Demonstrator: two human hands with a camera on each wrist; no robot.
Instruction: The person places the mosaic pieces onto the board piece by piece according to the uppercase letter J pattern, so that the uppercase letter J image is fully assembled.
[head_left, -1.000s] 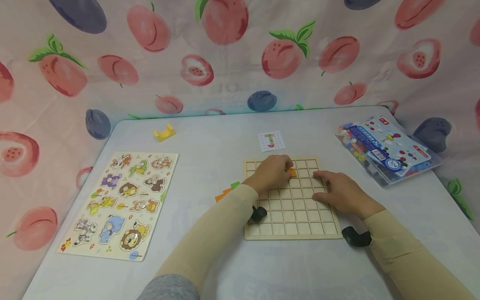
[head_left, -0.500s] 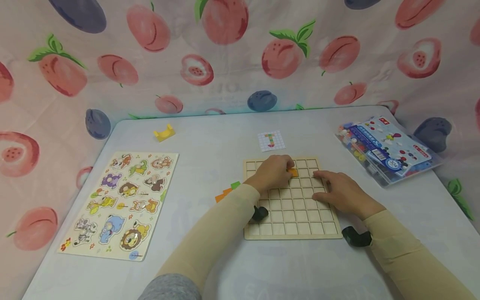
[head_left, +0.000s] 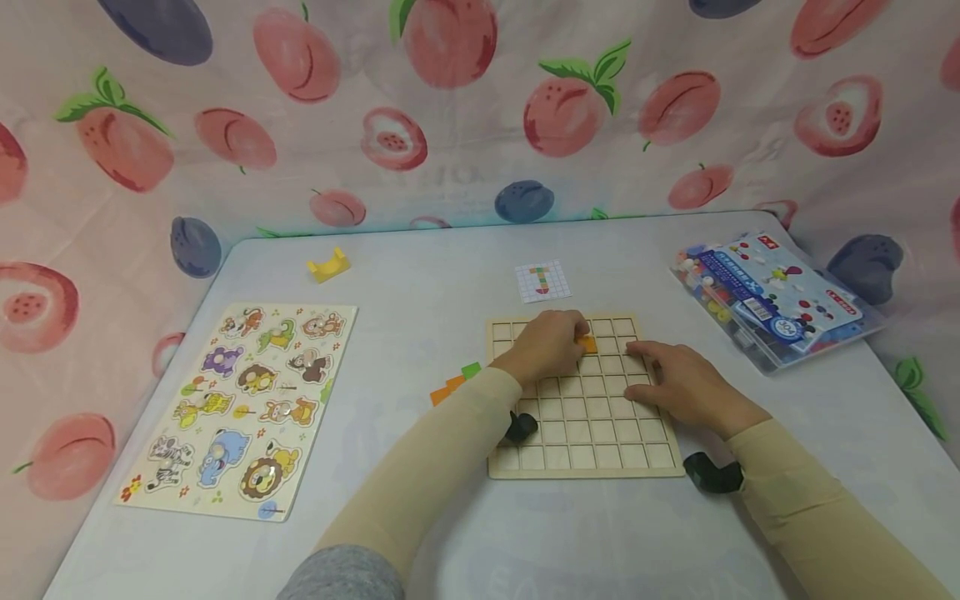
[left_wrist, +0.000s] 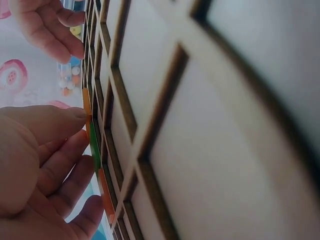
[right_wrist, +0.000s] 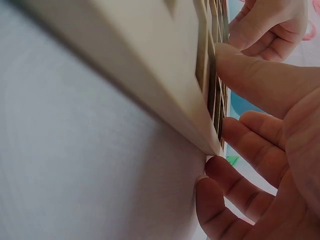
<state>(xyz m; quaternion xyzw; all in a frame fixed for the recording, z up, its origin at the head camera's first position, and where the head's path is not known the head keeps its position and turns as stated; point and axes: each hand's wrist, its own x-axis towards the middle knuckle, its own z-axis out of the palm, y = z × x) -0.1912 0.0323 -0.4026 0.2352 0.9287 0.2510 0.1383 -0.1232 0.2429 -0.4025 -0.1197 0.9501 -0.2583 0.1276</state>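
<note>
In the head view my left hand (head_left: 546, 346) reaches over the upper part of a wooden grid board (head_left: 585, 467). Its thumb and index finger pinch an orange square tile (head_left: 590, 344) at the grid. Beyond it in the left wrist view, a green tile (left_wrist: 94, 145) and another orange tile (left_wrist: 106, 195) lie in a row on the grid, partly behind the curled fingers. My right hand (head_left: 690, 390) rests at the board's right edge, thumb and index fingertip on the grid. Its lower fingers (right_wrist: 240, 187) lie loosely bent along the board's side, near the table.
Beside the left forearm lie loose orange (head_left: 453, 382) and green (head_left: 471, 369) tiles. A small pattern card (head_left: 557, 283) sits behind the board. An animal puzzle board (head_left: 300, 450) and a yellow piece (head_left: 328, 267) are left; a clear box (head_left: 795, 292) of colourful parts is back right.
My left hand has shifted very slightly to the right, and a little more of the orange tile shows at its fingertips. My right hand has stayed still.
</note>
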